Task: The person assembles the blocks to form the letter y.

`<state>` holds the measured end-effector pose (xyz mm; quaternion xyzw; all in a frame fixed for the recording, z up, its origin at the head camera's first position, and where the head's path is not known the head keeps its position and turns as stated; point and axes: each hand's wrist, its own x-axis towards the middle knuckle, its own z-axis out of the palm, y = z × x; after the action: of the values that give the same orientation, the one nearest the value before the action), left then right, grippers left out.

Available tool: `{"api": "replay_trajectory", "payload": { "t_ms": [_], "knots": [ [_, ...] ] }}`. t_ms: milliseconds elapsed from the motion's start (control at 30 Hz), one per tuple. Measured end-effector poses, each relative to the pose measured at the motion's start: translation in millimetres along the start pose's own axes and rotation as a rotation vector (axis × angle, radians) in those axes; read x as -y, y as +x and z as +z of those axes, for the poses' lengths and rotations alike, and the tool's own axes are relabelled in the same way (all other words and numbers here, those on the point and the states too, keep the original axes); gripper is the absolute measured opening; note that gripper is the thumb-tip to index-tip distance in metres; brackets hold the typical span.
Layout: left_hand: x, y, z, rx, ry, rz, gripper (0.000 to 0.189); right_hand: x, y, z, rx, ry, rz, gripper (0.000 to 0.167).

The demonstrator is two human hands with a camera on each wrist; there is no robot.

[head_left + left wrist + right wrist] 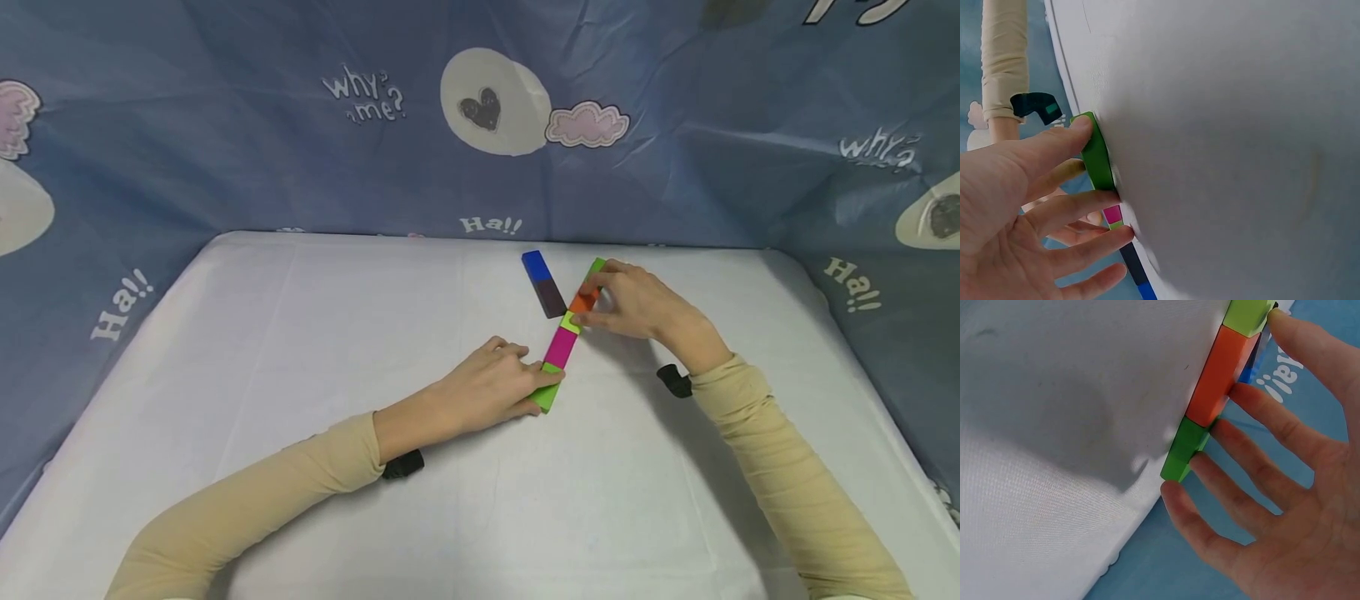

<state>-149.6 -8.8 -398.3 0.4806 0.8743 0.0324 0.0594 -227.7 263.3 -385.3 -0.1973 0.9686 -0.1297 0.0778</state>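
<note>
A straight row of coloured blocks lies on the white table. From its near end run a green block point(550, 393), a magenta block point(561, 347), a lime block point(572, 323), an orange block point(1219, 375) and another green block point(1186, 447). My left hand point(487, 385) holds the near green block between thumb and index finger, the index lying across its top. My right hand point(630, 302) spans the far part of the row, thumb at the lime block, outstretched fingertips touching the orange and far green blocks.
A dark block point(551, 298) and a blue block point(536, 266) lie end to end, angling away to the left from the row's middle. Behind the table's far edge hangs a blue printed cloth point(300, 167). Black wrist cameras point(675, 381) sit under both sleeves.
</note>
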Motion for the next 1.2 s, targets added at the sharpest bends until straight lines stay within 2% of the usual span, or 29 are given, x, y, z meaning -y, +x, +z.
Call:
{"api": "replay_trajectory", "payload": {
  "t_ms": [367, 733, 1067, 1200],
  "knots": [
    [4.0, -5.4, 1.8, 0.003, -0.008, -0.023, 0.058, 0, 4.1, 2, -0.002, 0.004, -0.016, 0.045],
    [6.9, -1.8, 4.2, -0.015, -0.029, -0.019, 0.058, -1, 5.6, 0, 0.003, 0.009, -0.009, 0.042],
    [9.1, -5.3, 3.9, -0.003, -0.059, -0.04, 0.066, -4, 10.7, 2, -0.015, -0.008, -0.034, 0.025],
    [16.7, -11.3, 0.7, -0.034, -0.103, -0.056, 0.065, -3, 12.6, 1, -0.018, -0.021, -0.055, 0.02]
  ]
}}
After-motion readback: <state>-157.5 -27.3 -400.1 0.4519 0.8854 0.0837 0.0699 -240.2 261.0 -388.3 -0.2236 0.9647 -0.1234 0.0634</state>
